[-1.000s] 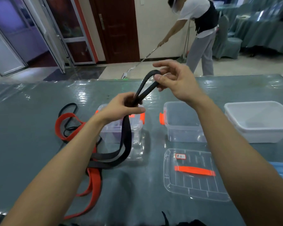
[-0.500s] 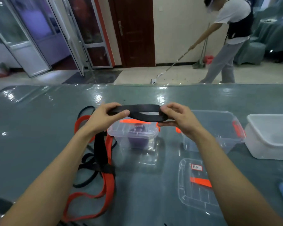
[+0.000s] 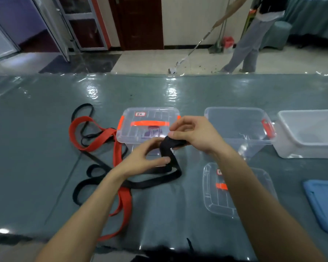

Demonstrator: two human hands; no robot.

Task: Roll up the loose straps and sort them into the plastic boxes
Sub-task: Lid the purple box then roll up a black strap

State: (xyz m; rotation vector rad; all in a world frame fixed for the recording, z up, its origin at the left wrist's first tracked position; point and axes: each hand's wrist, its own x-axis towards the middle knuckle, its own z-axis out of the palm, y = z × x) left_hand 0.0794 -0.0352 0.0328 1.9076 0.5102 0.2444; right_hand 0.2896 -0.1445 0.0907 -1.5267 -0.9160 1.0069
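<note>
**Now it's a roll, not a stretch**

OK, half a sec ago you had the wide flat black strap (image 3: pixel 169 148) pulled out level between both hands, up over the lidded clear plastic box w/ orange handle (image 3: pixel 130 127). Now your hands are close together & lower. Your right hand (image 3: pixel 193 135) grips a small wound-up wad at the strap's end, fingers curled round it. Your left hand (image 3: pixel 148 157) pinches the strap just below, thumb to forefinger, feeding it in. The rest of the black strap loops down onto the grey-green table (image 3: pixel 36 167) in front of the lidded box.

Meaning: rolling's begun, but most of the length is loose yet; can't count the turns. An open clear plastic box (image 3: pixel 257 146) sits just right of your hands, w/ a clear lid (image 3: pixel 211 188) flat on the table nearer you. Prob. the drop spot, tbc. An orange-red flat strap (image 3: pixel 125 203) & narrower black straps (image 3: pixel 89 170) lie unrolled at left.
</note>
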